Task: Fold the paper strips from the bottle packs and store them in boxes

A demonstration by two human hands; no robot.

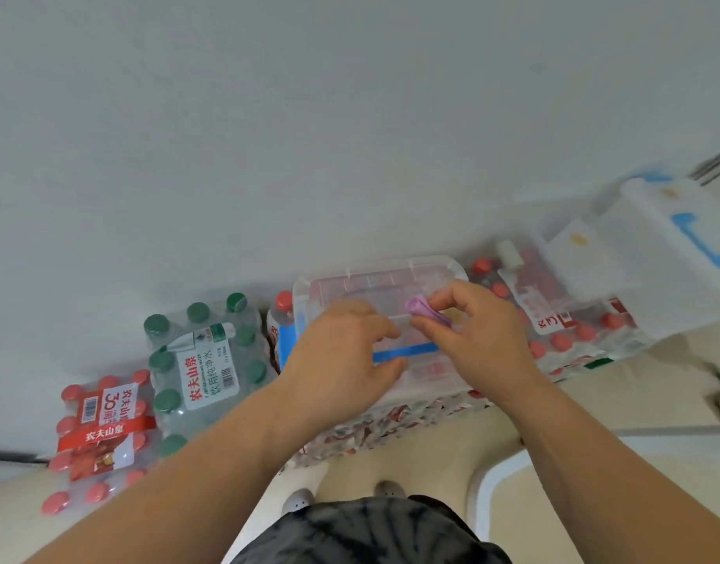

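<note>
A clear plastic box (321, 287) with a blue tape mark stands on a pack of red-capped bottles, straight ahead of me. My right hand (472, 339) hovers over the box and pinches a small folded purple paper strip (421, 309) between thumb and fingers. Just to its left, my left hand (342, 356) is also above the box with its fingers curled; it is blurred, and its fingertips come close to the strip.
Green-capped bottle pack (203, 360) and red-capped pack (100, 433) stand to the left against the white wall. More red-capped packs (570, 331) and white boxes with blue tape (655, 238) lie to the right. My shoes and the beige floor are below.
</note>
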